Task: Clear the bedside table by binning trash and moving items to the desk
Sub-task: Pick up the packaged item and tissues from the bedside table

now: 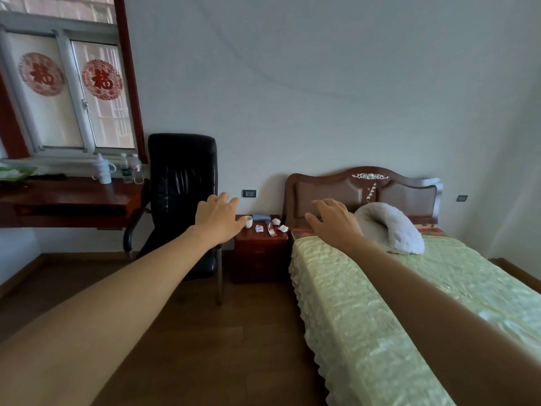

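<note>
A small dark red bedside table (260, 253) stands between a black chair and the bed, several steps ahead. On its top are a white cup (248, 221), a flat blue item (260, 217), a red-and-white wrapper (270, 229), a small purple-and-white wrapper (258, 228) and two crumpled white paper balls (276, 221) (283, 228). The red wooden desk (73, 197) is at the left under the window. My left hand (218, 218) and my right hand (333, 222) are both stretched forward in the air, fingers spread, holding nothing, well short of the table.
A black leather chair (181, 194) stands between desk and bedside table. The bed (409, 303) with a green cover and white pillow (392, 227) fills the right. A thermos jug (102, 169) and two bottles (131, 169) stand on the desk. No bin is in view.
</note>
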`<state>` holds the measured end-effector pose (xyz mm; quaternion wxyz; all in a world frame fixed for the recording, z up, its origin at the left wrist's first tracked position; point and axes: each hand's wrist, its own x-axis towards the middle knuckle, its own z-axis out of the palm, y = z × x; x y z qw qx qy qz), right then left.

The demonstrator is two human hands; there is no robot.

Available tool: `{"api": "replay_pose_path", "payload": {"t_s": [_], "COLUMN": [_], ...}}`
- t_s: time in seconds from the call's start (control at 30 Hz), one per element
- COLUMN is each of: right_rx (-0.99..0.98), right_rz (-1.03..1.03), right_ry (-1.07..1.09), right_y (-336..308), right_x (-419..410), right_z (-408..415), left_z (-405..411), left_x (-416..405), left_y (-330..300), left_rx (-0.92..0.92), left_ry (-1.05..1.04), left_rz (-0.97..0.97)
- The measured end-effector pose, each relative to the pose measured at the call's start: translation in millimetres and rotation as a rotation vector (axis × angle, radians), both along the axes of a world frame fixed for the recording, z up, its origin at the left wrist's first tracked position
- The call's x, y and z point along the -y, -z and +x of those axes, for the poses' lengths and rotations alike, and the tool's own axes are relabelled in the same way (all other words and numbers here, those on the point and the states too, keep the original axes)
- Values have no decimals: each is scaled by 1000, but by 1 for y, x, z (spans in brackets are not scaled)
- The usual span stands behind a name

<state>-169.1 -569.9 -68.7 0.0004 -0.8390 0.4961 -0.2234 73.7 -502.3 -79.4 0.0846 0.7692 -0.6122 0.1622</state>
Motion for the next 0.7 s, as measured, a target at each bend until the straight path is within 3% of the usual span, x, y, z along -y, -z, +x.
{"api": "replay_pose_path", "payload": {"t_s": [0.7], "right_rx": [-46], "right_rz": [76], "right_ry": [7], "right_y": [75], "right_x": [279], "right_z": [84], "left_z": [91], "left_x": [270], "left_y": [67], "left_rx": [4], "left_ry": [11], "left_rz": [110]}}
